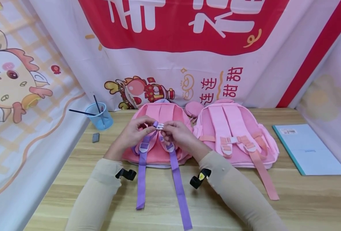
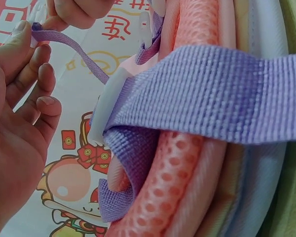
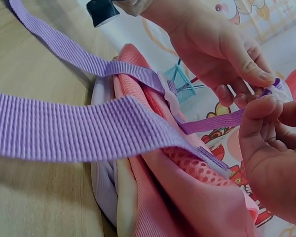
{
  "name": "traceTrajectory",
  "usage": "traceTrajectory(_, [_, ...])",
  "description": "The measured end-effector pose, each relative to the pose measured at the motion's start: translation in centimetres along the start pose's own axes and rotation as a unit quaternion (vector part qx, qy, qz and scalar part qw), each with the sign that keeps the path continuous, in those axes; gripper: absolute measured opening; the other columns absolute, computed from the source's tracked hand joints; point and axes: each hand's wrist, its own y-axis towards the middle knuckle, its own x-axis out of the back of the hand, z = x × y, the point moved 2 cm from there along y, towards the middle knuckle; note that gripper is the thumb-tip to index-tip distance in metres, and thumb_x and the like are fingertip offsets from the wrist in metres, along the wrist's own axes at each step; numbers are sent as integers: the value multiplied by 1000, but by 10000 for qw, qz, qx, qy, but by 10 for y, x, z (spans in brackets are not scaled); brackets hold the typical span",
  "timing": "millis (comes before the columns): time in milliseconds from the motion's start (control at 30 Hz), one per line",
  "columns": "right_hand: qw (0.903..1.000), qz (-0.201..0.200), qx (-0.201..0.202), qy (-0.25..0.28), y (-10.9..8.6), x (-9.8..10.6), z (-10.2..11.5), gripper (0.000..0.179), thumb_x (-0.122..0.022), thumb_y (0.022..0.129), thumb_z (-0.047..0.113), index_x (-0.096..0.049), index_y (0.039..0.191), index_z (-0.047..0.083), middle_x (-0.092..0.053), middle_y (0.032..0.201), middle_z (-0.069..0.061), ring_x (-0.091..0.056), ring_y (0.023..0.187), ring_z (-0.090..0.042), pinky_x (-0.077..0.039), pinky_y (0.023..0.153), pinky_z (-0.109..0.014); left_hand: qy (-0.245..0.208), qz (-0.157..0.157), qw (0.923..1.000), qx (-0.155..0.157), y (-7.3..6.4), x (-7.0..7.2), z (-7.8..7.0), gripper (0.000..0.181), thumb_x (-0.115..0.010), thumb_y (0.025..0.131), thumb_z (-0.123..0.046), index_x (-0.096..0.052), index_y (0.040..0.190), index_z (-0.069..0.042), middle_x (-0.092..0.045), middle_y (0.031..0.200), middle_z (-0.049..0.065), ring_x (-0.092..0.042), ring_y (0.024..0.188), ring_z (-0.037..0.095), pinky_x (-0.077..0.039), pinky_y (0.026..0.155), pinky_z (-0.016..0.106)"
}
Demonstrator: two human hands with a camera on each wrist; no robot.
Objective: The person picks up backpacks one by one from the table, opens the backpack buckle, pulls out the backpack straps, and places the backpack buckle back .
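A pink backpack (image 1: 157, 155) with purple webbing stands at the back of the table, its shoulder straps facing me. Over its front, my left hand (image 1: 138, 131) pinches a purple strap where it meets a small white plastic buckle (image 1: 160, 126). From the other side, the thumb and fingers of my right hand (image 1: 178, 133) pinch the same buckle, partly covering it. Two long purple strap tails (image 1: 142, 183) hang from white adjusters onto the wood. In the left wrist view, a thin purple strap (image 2: 79, 52) runs from the left fingertips to the backpack.
To the right stands a second pink backpack (image 1: 208, 123) with coral straps; a round pink pouch (image 1: 194, 109) sits between the two bags. A light blue notebook (image 1: 311, 150) lies far right. Left are a blue cup (image 1: 105, 122) with dark sticks and a small grey block (image 1: 95, 137).
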Motion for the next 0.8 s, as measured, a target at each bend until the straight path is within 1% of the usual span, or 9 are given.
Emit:
traceTrajectory(133, [10000, 21, 41, 48, -1, 1, 1, 21, -43, 111, 9, -62, 104, 1, -58, 78, -4, -50, 61, -14, -50, 56, -26, 78, 20, 10000, -30, 0, 0, -1, 20, -71, 104, -7, -76, 123, -6, -74, 112, 10, -60, 91, 20, -52, 81, 27])
traceTrajectory(233, [10000, 3, 50, 1, -1, 1, 3, 24, -43, 109, 12, -62, 101, 0, -58, 78, -4, -51, 60, -15, -51, 56, -26, 97, 30, 9999, -19, 0, -1, -1, 20, -71, 104, -7, -76, 123, -7, -74, 111, 9, -60, 90, 20, -51, 80, 27])
traceTrajectory(400, [9999, -38, 21, -130, -2, 2, 4, 29, -46, 112, 23, -63, 102, 2, -59, 78, -3, -52, 61, -15, -51, 57, -26, 67, 1, 10000, -44, 0, -2, 0, 20, -72, 103, -8, -76, 123, -8, -73, 110, 8, -60, 90, 22, -51, 80, 28])
traceTrajectory(567, [9992, -37, 78, -392, -3, 3, 4, 26, -52, 113, 23, -66, 104, 4, -58, 77, -2, -52, 62, -14, -51, 58, -26, 78, 0, 9999, -83, 1, -1, -1, 21, -72, 103, -9, -76, 124, -8, -74, 111, 8, -60, 92, 22, -51, 81, 27])
traceTrajectory(700, [9978, -116, 159, -631, -4, 3, 4, 25, -53, 113, 23, -67, 102, 4, -58, 76, -1, -52, 61, -13, -49, 56, -25, 72, 32, 10000, 41, 1, -1, -1, 21, -73, 104, -12, -76, 125, -11, -73, 110, 6, -61, 95, 23, -52, 82, 31])
traceTrajectory(800, [9964, -159, 189, -807, -4, 3, 4, 28, -53, 113, 24, -67, 99, 4, -57, 74, -1, -52, 59, -14, -45, 53, -25, 43, 82, 9998, 157, 1, -1, -1, 22, -73, 104, -15, -75, 126, -13, -72, 110, 5, -61, 97, 23, -52, 83, 34])
